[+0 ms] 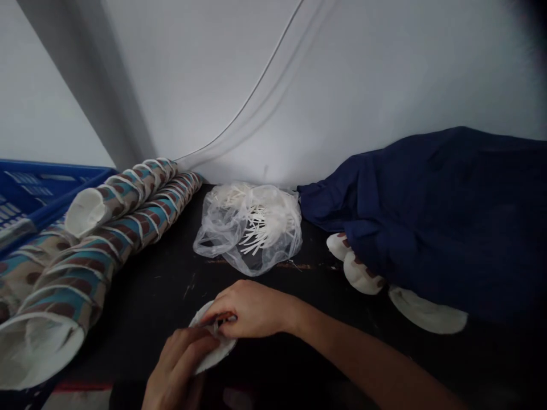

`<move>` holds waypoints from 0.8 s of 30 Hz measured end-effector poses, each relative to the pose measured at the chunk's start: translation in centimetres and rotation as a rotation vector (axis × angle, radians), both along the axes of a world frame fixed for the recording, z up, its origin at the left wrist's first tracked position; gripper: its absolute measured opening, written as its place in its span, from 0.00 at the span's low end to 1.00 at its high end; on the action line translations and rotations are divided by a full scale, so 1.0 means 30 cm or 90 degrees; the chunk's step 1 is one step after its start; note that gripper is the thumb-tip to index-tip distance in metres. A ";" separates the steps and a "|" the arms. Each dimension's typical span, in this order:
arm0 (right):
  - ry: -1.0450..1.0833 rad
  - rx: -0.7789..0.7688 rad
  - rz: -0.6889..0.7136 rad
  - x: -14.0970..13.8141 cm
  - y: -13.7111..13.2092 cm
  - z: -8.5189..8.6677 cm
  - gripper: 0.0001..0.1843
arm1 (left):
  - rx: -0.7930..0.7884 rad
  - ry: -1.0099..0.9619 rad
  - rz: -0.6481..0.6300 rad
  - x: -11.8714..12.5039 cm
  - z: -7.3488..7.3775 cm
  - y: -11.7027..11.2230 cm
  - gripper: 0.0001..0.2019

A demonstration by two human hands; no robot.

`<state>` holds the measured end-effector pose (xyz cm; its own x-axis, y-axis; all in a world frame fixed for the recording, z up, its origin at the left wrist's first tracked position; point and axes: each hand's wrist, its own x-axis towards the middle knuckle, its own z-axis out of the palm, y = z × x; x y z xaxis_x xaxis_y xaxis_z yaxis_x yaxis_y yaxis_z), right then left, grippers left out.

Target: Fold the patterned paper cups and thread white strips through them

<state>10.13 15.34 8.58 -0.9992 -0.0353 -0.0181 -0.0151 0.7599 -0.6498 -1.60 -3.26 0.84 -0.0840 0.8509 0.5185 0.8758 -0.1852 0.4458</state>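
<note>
A white round fabric piece [217,353] lies between my hands near the front of the black table; its underside is hidden. My left hand [179,361] grips its near-left edge, with the fingers bent over it. From the right, my right hand [252,310] reaches over the far side of the piece, its fingers curled in a pinch. A small orange-brown item [226,317] shows between that thumb and forefinger, too dark to name. Just beyond my hands, a clear plastic bag [273,250] holds a bundle of thin white strips [256,230].
Several patterned fabric cones [145,225] with white cord wound around them lie stacked at left, beside a blue plastic crate [55,176]. A dark blue cloth [431,210] covers white-ended pieces [361,276] at right. A white cable [256,85] runs along the wall.
</note>
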 end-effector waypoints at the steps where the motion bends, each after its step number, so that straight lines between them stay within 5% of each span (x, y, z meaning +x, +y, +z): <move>1: -0.011 0.031 -0.006 0.002 -0.002 0.001 0.16 | 0.004 0.016 0.002 -0.002 -0.002 0.002 0.19; 5: -0.002 0.105 -0.057 0.002 -0.015 -0.006 0.08 | 0.012 -0.002 0.013 -0.007 0.003 0.013 0.18; 13: 0.023 0.101 -0.239 -0.032 -0.035 -0.051 0.09 | -0.187 -0.359 0.113 0.010 0.051 0.043 0.03; 17: 0.014 0.138 -0.294 -0.079 -0.033 -0.042 0.10 | -0.250 -0.527 0.193 0.029 0.064 0.049 0.10; 24: -0.029 0.176 -0.307 -0.148 -0.045 -0.031 0.11 | -0.293 -0.902 0.209 0.052 0.073 0.049 0.20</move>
<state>5.69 13.98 7.65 -0.8990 0.4379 -0.0048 0.3997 0.8159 -0.4178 -0.03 -1.79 3.05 -0.4790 0.7564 -0.4455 -0.3358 0.3110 0.8891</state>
